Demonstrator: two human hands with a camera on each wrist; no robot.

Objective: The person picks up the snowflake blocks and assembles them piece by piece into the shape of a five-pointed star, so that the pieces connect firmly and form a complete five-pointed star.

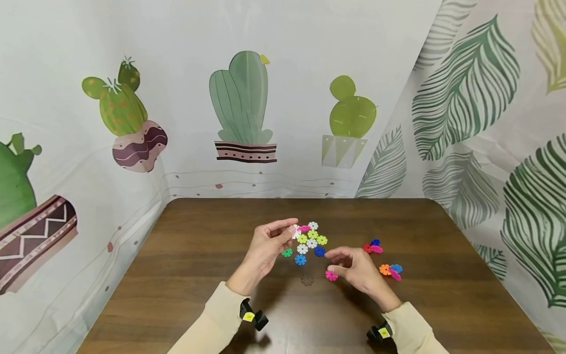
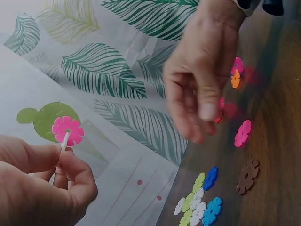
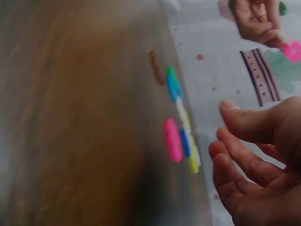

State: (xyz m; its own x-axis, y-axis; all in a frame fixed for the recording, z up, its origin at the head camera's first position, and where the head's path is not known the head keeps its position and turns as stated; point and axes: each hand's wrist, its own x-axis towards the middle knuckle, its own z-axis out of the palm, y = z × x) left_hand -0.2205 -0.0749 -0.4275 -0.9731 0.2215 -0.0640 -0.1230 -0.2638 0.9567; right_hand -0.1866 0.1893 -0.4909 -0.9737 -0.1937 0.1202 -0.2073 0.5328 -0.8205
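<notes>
Sleeves (image 1: 214, 317) cross a brown table (image 1: 177, 255) bearing discs (image 1: 300, 259), cactus-print backdrop (image 1: 296, 118) behind.

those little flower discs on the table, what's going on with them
A person's left hand pinches a white disc with a pink disc slotted onto it, held above the table. The right hand is empty, near a loose pink disc. A brown disc lies apart, a patch of green, blue, white and yellow-green discs lies further forward, and two small clusters sit off to the right.
</notes>
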